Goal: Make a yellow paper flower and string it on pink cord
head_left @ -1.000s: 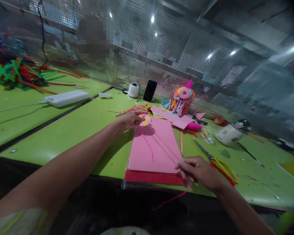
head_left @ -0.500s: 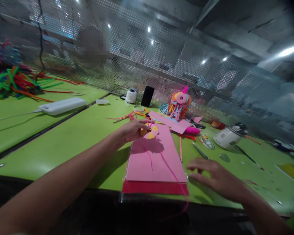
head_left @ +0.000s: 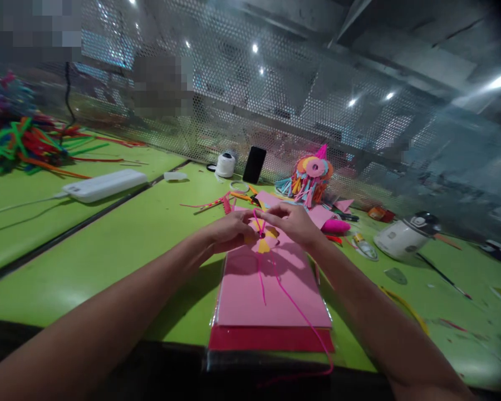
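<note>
A pink and yellow paper flower is held above a stack of pink paper. My left hand is closed on the flower's left edge. At its upper right, my right hand has its fingertips pinched at a loop of pink cord that rises from the flower's middle. Two ends of the pink cord hang below the flower across the paper, the longer one running past the table's front edge. A red sheet shows under the pink stack, in a clear sleeve.
Behind the paper lie orange-handled scissors, a phone, a white spool of thread and a tasselled paper craft. A white glue gun-like pot stands right. A white power bank and pipe cleaners lie left.
My right hand has come in from the right side of the paper to the cord at the flower. My left hand still holds the flower, which now faces me more.
</note>
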### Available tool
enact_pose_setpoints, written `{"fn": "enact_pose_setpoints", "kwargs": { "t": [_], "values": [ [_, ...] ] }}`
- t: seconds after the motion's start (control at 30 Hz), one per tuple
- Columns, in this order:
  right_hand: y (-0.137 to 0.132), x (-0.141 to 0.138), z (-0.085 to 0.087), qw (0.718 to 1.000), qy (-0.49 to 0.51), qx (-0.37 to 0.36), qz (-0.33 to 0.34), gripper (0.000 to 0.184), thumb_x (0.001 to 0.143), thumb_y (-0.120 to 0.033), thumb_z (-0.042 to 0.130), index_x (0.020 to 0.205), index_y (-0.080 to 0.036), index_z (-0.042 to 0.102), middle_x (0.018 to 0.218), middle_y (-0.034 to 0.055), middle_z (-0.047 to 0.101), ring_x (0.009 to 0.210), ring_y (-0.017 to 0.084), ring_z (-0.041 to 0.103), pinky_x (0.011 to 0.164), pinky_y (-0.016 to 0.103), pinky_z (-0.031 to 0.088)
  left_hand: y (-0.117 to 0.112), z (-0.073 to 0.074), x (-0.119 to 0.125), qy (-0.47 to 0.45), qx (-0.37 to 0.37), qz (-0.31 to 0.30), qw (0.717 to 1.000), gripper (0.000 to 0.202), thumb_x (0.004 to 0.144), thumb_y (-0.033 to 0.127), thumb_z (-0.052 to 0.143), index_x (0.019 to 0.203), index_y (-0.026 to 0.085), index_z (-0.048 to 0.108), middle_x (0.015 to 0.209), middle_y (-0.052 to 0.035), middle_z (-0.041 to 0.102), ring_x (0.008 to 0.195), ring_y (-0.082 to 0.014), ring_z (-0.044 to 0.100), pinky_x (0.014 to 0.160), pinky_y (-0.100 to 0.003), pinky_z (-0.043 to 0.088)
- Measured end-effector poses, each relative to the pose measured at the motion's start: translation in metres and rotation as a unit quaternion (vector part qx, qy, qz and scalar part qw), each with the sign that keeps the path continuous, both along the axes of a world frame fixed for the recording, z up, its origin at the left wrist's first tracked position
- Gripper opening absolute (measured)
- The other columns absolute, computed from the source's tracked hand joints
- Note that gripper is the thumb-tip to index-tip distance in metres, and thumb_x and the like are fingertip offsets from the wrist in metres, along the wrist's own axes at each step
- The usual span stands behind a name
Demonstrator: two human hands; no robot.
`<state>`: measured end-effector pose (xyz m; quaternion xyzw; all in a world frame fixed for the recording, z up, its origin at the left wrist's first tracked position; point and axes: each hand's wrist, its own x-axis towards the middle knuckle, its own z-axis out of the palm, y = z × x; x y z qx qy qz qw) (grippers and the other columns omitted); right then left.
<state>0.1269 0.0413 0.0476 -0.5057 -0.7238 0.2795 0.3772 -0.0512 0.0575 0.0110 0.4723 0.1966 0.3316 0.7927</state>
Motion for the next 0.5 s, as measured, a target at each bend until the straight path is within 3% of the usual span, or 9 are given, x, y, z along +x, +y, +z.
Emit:
{"fn": "enact_pose_setpoints", "kwargs": {
  "t": [0.17, 0.3, 0.4, 0.5],
  "values": [
    [0.020, -0.013, 0.000, 0.995, 0.035, -0.071, 0.060, 0.032, 0.065, -0.038, 0.074, 0.078, -0.010, 0.068, 0.068, 0.0031, 0.062, 0.063, 0.012, 0.054, 0.060, 0.025, 0.042, 0.000, -0.003, 0.004, 0.009, -0.013, 0.002, 1.000, 0.036, 0.057, -0.007, 0.062, 0.090, 0.009, 0.065, 0.066, -0.0040, 0.061, 0.065, -0.0135, 0.060, 0.062, -0.024, 0.046],
    [0.026, -0.014, 0.001, 0.989, 0.068, -0.081, 0.101, 0.038, 0.065, -0.028, 0.073, 0.099, -0.012, 0.066, 0.071, -0.0004, 0.061, 0.064, 0.010, 0.053, 0.061, 0.024, 0.041, 0.002, -0.005, 0.005, 0.024, -0.022, 0.010, 0.999, 0.026, 0.059, -0.005, 0.063, 0.081, 0.009, 0.066, 0.064, -0.0038, 0.060, 0.063, -0.0121, 0.058, 0.060, -0.023, 0.045],
    [0.028, -0.009, 0.001, 0.987, 0.065, -0.072, 0.130, 0.022, 0.068, -0.029, 0.070, 0.080, -0.011, 0.069, 0.062, -0.0014, 0.058, 0.058, 0.009, 0.049, 0.056, 0.023, 0.038, 0.002, -0.005, 0.006, 0.043, -0.040, 0.026, 0.998, 0.018, 0.062, -0.002, 0.064, 0.076, 0.009, 0.064, 0.064, -0.0038, 0.060, 0.060, -0.0098, 0.057, 0.055, -0.019, 0.043],
    [0.031, -0.005, 0.000, 0.988, 0.085, -0.043, 0.122, 0.021, 0.070, -0.031, 0.068, 0.063, -0.011, 0.065, 0.055, -0.0024, 0.053, 0.051, 0.007, 0.042, 0.050, 0.023, 0.033, -0.001, -0.003, 0.007, 0.049, -0.061, 0.040, 0.996, 0.014, 0.066, 0.002, 0.064, 0.077, 0.010, 0.064, 0.067, -0.0038, 0.061, 0.058, -0.0082, 0.056, 0.053, -0.018, 0.041]
  ]
}}
